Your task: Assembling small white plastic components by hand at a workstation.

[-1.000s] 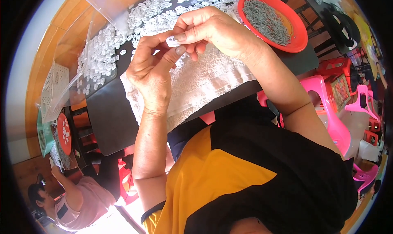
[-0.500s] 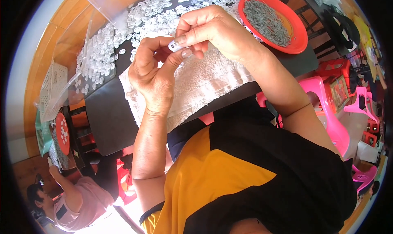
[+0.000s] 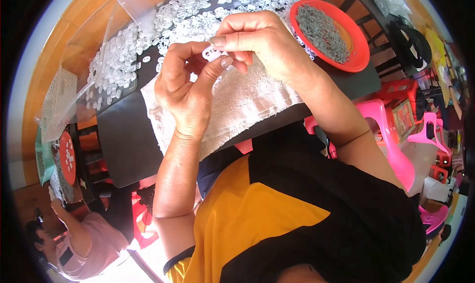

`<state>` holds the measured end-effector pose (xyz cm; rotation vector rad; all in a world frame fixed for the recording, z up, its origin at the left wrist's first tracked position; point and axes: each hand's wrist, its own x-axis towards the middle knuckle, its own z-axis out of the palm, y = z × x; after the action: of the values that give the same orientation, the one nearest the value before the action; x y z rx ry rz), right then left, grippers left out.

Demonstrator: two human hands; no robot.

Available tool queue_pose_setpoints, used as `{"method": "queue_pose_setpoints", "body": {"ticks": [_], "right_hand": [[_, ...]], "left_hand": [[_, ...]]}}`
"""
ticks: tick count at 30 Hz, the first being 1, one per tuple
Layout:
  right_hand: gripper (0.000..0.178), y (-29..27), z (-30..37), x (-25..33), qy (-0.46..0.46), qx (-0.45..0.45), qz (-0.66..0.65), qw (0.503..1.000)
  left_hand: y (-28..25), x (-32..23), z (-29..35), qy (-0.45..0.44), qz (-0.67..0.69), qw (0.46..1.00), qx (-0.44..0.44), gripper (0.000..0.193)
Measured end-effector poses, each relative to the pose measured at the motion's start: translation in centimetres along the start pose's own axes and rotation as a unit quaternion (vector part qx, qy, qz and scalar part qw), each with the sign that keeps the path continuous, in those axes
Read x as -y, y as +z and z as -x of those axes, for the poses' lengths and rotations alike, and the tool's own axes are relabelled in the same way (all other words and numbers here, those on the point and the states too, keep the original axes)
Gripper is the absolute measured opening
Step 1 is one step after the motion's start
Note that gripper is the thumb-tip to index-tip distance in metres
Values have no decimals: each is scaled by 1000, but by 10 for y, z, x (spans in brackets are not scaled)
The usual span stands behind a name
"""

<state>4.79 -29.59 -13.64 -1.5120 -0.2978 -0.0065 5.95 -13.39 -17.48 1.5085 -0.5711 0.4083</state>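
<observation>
left hand: the bare left hand [image 3: 185, 85] pinched a small oval white plastic piece with holes [image 3: 210, 53] between thumb and forefinger.
right hand: the bare right hand [image 3: 267, 43] pinched the piece's upper edge; whether it also held something tiny could not be told.
below both hands: a pale fringed terry towel [image 3: 242, 102] lay on the dark smooth counter [image 3: 126, 154].
beyond the hands: many loose white plastic pieces [image 3: 190, 28] lay spread.
right of the right hand: a round red plastic dish [image 3: 363, 57] held thin grey slivers [image 3: 324, 35].
progress: one piece was in hand, probably unfinished; judging by the spread, much was left, though finished pieces could not be told apart.
</observation>
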Motion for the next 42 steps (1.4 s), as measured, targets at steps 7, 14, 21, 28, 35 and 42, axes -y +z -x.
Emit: {"method": "queue_pose_setpoints", "body": {"ticks": [7,14,21,28,35,42], "right_hand": [[14,-1,-1,0,0,-3,36,999],[14,-1,-1,-1,-6,7,62,998],[14,0,0,-2,-8,21,56,998],[15,2,0,-4,5,8,31,999],[14,-15,-5,-13,-38,-77,37,996],[18,-4,-11,6,-37,-108,-42,993]], "left_hand": [[-1,4,0,-5,7,1000,2,27],[-1,5,0,12,-6,1000,1,26],[-3,5,1,14,-15,1000,21,24],[-6,0,1,17,-21,999,21,23],[-45,-39,-40,83,24,975,-203,21],[-168,-42,-125,26,-383,914,-131,18]]}}
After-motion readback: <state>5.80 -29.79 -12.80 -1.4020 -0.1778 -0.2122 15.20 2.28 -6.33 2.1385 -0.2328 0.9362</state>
